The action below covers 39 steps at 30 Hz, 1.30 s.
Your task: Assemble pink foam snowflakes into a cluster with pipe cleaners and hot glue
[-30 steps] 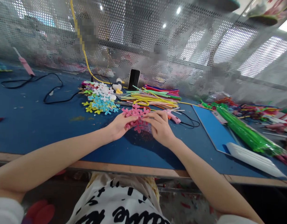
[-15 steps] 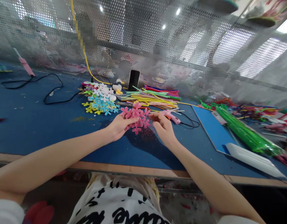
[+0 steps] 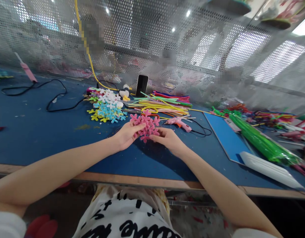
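A cluster of fuzzy pink pipe-cleaner flowers [image 3: 147, 125] is held up over the table in front of me. My left hand [image 3: 128, 135] grips it from the left, thumb lying across the front. At its lower right, my right hand [image 3: 167, 140] pinches the edge of one flower between thumb and fingers. Behind the right hand lies a pink glue gun [image 3: 179, 123]. White, blue and yellow pipe-cleaner flowers [image 3: 108, 105] are heaped to the left of the cluster.
Loose pipe cleaners [image 3: 162, 105] and a propped phone [image 3: 142, 85] stand behind. At right lie a blue board [image 3: 220, 135], a green wrapped bundle [image 3: 261, 138] and a white packet [image 3: 270, 170]. A black cable [image 3: 64, 107] crosses the left side. Perforated metal [image 3: 147, 43] closes the back.
My right hand has moved down and left, from the cluster's upper right to its lower right flower. The left hand keeps its hold, almost unmoved.
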Available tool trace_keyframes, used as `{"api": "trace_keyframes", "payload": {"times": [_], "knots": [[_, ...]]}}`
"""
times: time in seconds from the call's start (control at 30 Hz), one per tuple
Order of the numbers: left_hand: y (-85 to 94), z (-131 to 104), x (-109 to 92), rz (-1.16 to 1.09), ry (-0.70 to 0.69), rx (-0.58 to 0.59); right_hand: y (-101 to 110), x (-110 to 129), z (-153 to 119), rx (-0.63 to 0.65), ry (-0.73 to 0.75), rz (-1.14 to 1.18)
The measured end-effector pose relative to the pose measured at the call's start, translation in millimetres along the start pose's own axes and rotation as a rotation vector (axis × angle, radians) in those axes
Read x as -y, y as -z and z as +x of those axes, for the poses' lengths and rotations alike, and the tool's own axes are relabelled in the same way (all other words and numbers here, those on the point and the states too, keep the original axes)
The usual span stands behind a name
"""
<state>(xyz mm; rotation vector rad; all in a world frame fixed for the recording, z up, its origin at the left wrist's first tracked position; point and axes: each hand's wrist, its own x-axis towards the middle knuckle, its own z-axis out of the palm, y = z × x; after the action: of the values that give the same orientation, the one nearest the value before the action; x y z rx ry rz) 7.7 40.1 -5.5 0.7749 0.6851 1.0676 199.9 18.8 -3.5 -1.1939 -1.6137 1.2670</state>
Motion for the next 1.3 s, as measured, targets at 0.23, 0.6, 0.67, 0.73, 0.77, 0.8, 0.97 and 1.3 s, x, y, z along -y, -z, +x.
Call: {"api": "trace_keyframes", "payload": {"times": [0.23,0.6,0.67,0.73,0.77,0.8,0.97,1.3], "knots": [[0.7,2,-1,-0.021,-0.015,-0.04,9,0,0,-0.105,-0.003,-0.087],[1.8,3,-2,-0.042,-0.024,-0.09,15,-4,6,-0.418,0.143,-0.058],[1.6,3,-2,-0.039,-0.018,-0.109,14,-2,6,-0.459,0.213,-0.025],[1.4,2,-2,-0.03,-0.015,-0.11,12,2,4,-0.467,0.316,0.093],[1.3,2,-2,-0.024,-0.015,-0.103,10,6,3,-0.44,0.361,0.17],[1.3,2,-2,-0.018,-0.013,-0.094,8,9,1,-0.396,0.391,0.243],[2.6,4,-1,-0.019,-0.016,-0.101,2,21,-6,-0.206,0.241,0.299],[1.3,0,3,0.072,-0.032,-0.046,4,5,-9,-0.385,0.492,-0.724]]}}
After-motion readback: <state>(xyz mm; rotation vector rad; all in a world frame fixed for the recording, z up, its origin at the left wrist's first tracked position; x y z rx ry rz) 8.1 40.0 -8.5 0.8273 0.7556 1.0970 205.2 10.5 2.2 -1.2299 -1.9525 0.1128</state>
